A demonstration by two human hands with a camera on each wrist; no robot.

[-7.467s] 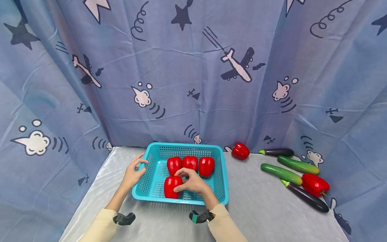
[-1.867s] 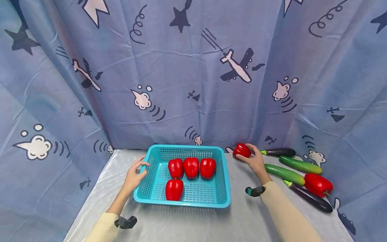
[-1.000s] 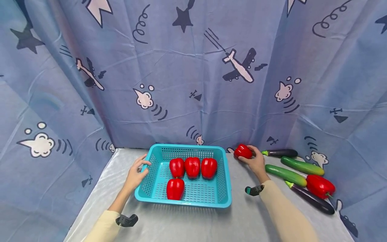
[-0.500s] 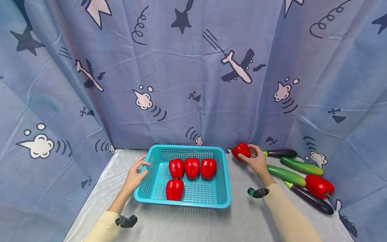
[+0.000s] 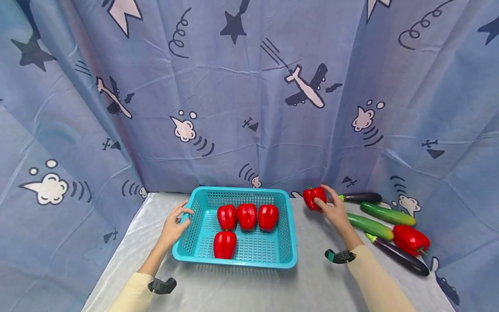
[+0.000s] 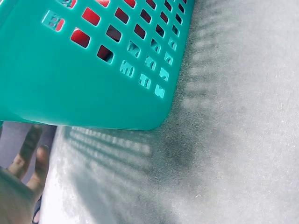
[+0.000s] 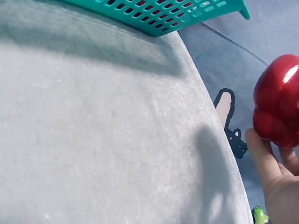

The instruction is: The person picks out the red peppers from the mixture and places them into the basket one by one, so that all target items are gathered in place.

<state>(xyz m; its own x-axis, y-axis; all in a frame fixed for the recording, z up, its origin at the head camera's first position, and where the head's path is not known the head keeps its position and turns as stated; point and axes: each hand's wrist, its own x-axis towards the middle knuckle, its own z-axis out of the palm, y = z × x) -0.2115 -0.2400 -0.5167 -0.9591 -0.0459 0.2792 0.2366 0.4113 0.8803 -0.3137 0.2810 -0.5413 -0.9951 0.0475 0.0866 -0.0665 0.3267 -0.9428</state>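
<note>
Left hand, fingers spread, is at 9 o'clock of the blue basket. Right hand pinches one red pepper at the basket's 2 o'clock.

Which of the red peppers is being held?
The pepper held by the right hand, to the right of the turquoise basket; four others sit inside it, and the last lies beside a cucumber and an eggplant.

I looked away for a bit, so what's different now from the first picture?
The right hand let go of the front pepper in the basket, went right, and took hold of the red pepper beside the basket, turning it. The left hand and other vegetables stayed put.
</note>
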